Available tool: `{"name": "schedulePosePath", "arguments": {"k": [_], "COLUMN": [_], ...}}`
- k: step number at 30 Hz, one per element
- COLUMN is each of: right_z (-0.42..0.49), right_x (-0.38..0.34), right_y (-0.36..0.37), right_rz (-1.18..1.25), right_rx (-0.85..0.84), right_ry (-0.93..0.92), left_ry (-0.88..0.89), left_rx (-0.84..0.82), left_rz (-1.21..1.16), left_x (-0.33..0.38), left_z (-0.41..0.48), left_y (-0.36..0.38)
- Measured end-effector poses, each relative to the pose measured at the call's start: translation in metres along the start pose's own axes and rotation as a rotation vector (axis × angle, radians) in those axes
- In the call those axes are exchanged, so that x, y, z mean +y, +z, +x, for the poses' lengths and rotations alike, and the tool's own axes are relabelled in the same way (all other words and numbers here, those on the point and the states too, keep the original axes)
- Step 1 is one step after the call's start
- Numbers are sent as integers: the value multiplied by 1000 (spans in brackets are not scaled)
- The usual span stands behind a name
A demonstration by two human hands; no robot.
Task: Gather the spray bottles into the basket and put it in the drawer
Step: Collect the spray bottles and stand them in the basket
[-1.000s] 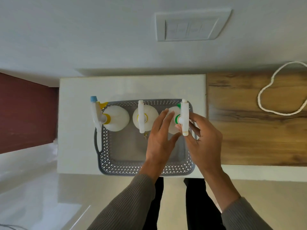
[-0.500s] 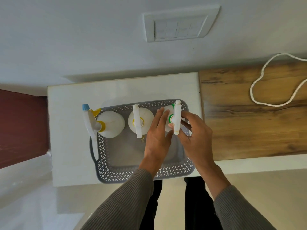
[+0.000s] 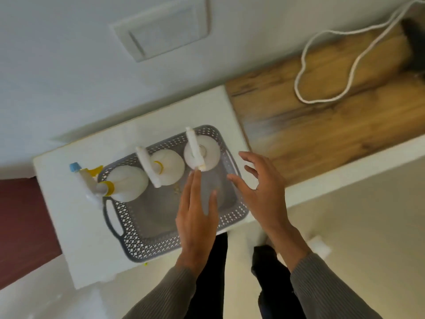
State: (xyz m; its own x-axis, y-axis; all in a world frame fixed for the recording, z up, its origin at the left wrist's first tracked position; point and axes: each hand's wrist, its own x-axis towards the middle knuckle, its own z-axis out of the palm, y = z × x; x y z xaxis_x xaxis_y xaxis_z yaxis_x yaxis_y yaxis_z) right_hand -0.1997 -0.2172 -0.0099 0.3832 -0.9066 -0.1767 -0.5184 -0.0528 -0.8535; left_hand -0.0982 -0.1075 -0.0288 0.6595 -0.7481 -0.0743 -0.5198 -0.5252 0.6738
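Note:
A grey perforated basket (image 3: 128,236) sits on a white cabinet top (image 3: 76,226). Three white spray bottles stand along its far side: one with a blue nozzle and yellow collar (image 3: 128,185) at the left, one with a yellow collar (image 3: 167,166) in the middle, one (image 3: 208,153) at the right. My left hand (image 3: 197,217) hovers flat over the basket's near right part, fingertips close to the right bottle's trigger. My right hand (image 3: 264,187) is spread open above the basket's right rim. Neither hand holds anything.
A wooden counter (image 3: 333,125) adjoins the cabinet on the right, with a looped white cord (image 3: 305,74) lying on it. A white switch plate (image 3: 161,31) is on the wall behind. A dark red surface (image 3: 20,226) lies to the left. My legs stand below the cabinet edge.
Both hands have let go of the right bottle and drawn back toward me, fingers spread. The bottle now stands free in the basket. The view has tilted and shifted.

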Motion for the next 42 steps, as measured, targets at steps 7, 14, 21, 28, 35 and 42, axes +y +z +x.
{"name": "schedulePosePath", "arguments": {"k": [7,14,21,28,35,42], "right_z": [-100,-216,-294,-311,-297,-295], "right_x": [79,190,288,375,480,567], "right_y": [-80,-154,-177,-142,-86,-41], "right_rz": [-89,-298,-366,-225,-4,133], "right_rx": [236,153,74,74,102,109], "right_ry": [214,546,858,1100,1314,1331], "left_ry": [531,793,1095,1418,1725,2096], "left_rx": [-280,-723,-1046,-1164,-1200,-1135], "left_rz": [6,131,536,844,992,1144], "left_x": [33,89,106,86,55,12], "left_z": [-109,-177,-216,-227,-232,-256], "left_y": [45,148,256,376,492,577]}}
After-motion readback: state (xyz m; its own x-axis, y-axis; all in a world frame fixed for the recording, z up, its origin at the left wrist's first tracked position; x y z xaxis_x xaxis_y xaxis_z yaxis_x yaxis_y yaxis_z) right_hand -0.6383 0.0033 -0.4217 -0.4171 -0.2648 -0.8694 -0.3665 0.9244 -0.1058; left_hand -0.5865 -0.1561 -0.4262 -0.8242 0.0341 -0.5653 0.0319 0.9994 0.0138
